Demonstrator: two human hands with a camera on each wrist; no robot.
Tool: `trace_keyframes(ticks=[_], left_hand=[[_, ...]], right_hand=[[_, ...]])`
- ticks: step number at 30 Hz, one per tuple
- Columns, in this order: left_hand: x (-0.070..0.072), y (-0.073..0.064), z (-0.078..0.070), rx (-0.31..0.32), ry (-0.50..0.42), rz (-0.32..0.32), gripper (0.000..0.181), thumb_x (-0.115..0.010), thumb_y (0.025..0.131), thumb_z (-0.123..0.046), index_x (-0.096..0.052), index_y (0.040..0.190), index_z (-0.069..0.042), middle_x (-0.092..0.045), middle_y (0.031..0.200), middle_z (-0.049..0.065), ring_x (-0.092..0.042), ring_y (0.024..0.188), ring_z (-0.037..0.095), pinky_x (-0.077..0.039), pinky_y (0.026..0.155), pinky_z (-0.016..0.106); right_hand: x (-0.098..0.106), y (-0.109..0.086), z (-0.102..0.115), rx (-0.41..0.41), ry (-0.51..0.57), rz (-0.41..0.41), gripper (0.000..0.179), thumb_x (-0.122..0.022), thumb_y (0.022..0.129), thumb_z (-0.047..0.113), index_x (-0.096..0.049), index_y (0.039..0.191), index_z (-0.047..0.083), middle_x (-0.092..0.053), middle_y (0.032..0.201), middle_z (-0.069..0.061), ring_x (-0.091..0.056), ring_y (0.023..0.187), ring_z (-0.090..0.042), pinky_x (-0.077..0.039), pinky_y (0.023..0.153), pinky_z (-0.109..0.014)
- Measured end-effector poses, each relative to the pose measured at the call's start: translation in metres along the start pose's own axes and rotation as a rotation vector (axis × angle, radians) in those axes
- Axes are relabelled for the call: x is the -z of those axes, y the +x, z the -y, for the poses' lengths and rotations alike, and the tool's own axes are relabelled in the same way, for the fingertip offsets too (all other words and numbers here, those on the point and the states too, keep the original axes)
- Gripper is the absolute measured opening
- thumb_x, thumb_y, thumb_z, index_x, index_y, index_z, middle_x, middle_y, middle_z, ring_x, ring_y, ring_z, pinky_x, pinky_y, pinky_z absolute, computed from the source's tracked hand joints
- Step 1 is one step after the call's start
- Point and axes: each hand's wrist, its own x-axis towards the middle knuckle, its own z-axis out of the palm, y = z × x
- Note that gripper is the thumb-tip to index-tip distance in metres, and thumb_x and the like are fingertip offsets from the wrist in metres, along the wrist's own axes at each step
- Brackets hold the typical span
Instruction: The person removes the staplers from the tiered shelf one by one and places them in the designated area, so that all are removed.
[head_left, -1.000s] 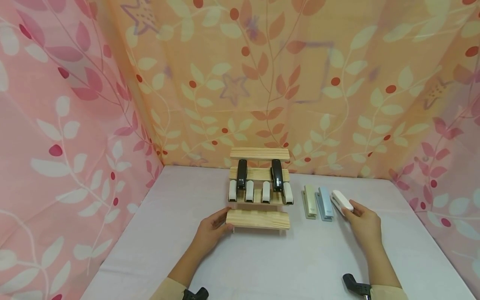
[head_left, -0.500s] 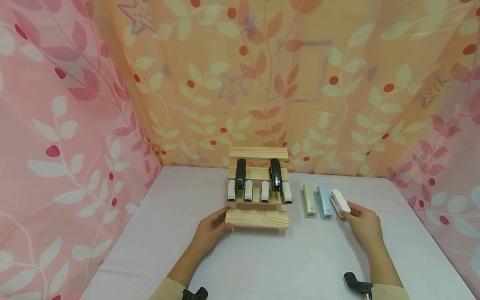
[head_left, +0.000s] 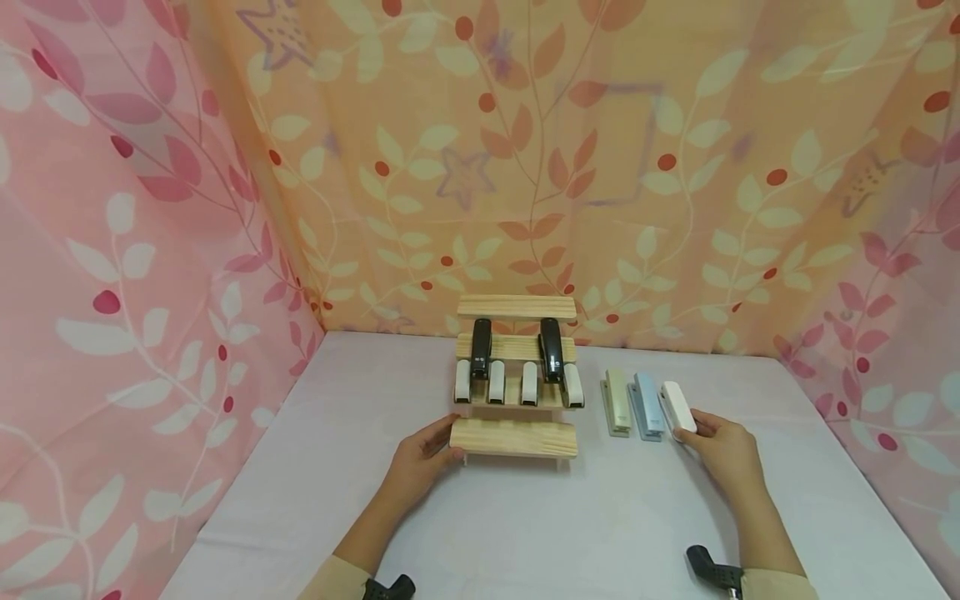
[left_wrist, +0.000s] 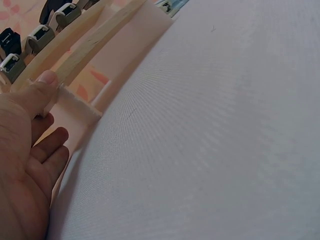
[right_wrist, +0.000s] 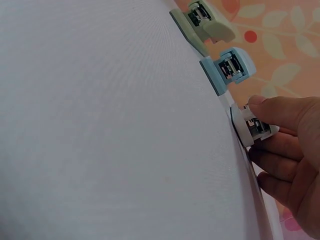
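My right hand [head_left: 729, 454] pinches the near end of a white stapler [head_left: 677, 405] on the table, thumb on its left side. In the right wrist view, the thumb and fingers lie on either side of this stapler [right_wrist: 256, 127]. To its left lie a light blue stapler [head_left: 647, 407] and a pale green stapler [head_left: 618, 403]. My left hand [head_left: 417, 468] grips the left end of the lowest step of a wooden tiered rack [head_left: 514, 437]. In the left wrist view, the thumb rests on that step's end, with the fingers beneath.
Two black staplers [head_left: 551, 350] lean on the rack's upper steps. Several small white staplers [head_left: 530, 383] stand in a row on a step below them. A white cloth covers the table [head_left: 600, 525]. Patterned curtains [head_left: 420, 250] enclose the back and sides.
My right hand has turned the white stapler and shifted it slightly left, so it lies closer to parallel with the blue one. The left hand and the rack stay in place.
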Motion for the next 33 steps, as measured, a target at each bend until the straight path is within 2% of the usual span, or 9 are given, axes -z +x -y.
trace_keyframes(ticks=[8,13,17,20,22,28,33], left_hand=[[0.0,0.001,0.0,0.006,-0.023,-0.016,0.064,-0.083,0.086,-0.033,-0.06,0.144,-0.021,-0.058,0.148,-0.002,-0.054,0.139,0.022,-0.047,0.113,0.03],[0.001,0.001,0.0,0.002,-0.006,-0.015,0.065,-0.082,0.086,-0.035,-0.06,0.145,-0.02,-0.058,0.148,-0.002,-0.054,0.139,0.022,-0.047,0.112,0.03],[0.0,0.001,0.001,-0.003,0.01,-0.004,0.068,-0.082,0.086,-0.04,-0.058,0.146,-0.018,-0.057,0.149,0.0,-0.054,0.139,0.024,-0.047,0.112,0.028],[0.0,0.001,0.001,-0.006,0.01,0.0,0.068,-0.081,0.086,-0.041,-0.058,0.146,-0.018,-0.057,0.149,0.001,-0.053,0.139,0.024,-0.048,0.112,0.028],[0.0,0.0,0.001,-0.008,0.01,-0.001,0.068,-0.081,0.086,-0.04,-0.058,0.146,-0.019,-0.057,0.149,0.001,-0.054,0.139,0.024,-0.048,0.111,0.028],[0.0,0.0,0.001,-0.003,-0.006,-0.008,0.065,-0.082,0.085,-0.037,-0.06,0.144,-0.02,-0.058,0.148,-0.001,-0.054,0.139,0.023,-0.048,0.112,0.03],[0.0,0.001,0.001,-0.005,-0.025,-0.011,0.064,-0.083,0.086,-0.033,-0.06,0.144,-0.019,-0.059,0.147,-0.001,-0.054,0.139,0.024,-0.047,0.112,0.032]], right_hand=[[0.001,0.002,0.001,0.018,-0.047,0.014,0.073,-0.077,0.092,0.042,-0.054,0.144,-0.004,-0.059,0.137,-0.029,-0.05,0.131,-0.054,-0.046,0.103,-0.07],[0.007,0.001,0.004,0.057,-0.024,0.076,0.073,-0.075,0.095,0.035,-0.047,0.147,-0.008,-0.056,0.14,-0.031,-0.049,0.133,-0.054,-0.045,0.106,-0.069],[0.015,-0.003,0.011,0.044,-0.035,0.13,0.079,-0.071,0.097,0.038,-0.038,0.151,-0.009,-0.049,0.146,-0.033,-0.042,0.137,-0.056,-0.04,0.108,-0.071],[0.02,-0.006,0.018,0.012,-0.054,0.141,0.081,-0.066,0.099,0.043,-0.035,0.154,-0.008,-0.043,0.151,-0.034,-0.037,0.139,-0.058,-0.037,0.109,-0.074],[0.023,-0.008,0.023,0.015,-0.062,0.129,0.079,-0.063,0.101,0.046,-0.035,0.154,-0.006,-0.041,0.152,-0.034,-0.035,0.14,-0.058,-0.035,0.11,-0.075],[0.031,-0.011,0.039,0.09,-0.065,0.048,0.077,-0.058,0.102,0.051,-0.039,0.154,-0.003,-0.044,0.151,-0.034,-0.036,0.14,-0.059,-0.035,0.107,-0.077],[0.038,-0.019,0.06,0.093,-0.02,-0.008,0.077,-0.055,0.102,0.057,-0.04,0.156,0.004,-0.042,0.154,-0.031,-0.036,0.141,-0.057,-0.037,0.105,-0.079]])
